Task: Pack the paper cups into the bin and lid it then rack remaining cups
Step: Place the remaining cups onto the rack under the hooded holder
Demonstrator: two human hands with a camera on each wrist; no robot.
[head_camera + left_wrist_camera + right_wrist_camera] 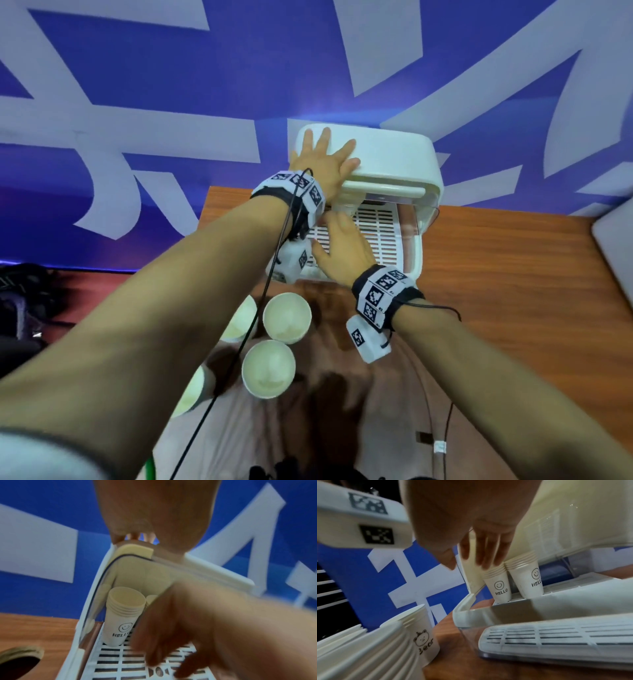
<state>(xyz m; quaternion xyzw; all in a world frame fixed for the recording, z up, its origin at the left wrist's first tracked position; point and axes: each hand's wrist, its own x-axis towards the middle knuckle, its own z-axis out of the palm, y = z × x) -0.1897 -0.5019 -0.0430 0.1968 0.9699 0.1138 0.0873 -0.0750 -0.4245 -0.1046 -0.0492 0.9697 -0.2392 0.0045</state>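
The left hand (322, 161) lies flat with fingers spread on the raised bin lid (387, 154), while the right hand (342, 246), fingers straight and holding nothing, reaches toward two "HELLO" cup stacks (513, 580) inside the bin (409, 253), with more cup stacks (274, 346) near its wrist.

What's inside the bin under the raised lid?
Two stacks of HELLO cups stand on the slatted tray. The lid hides the bin's rear in the head view.
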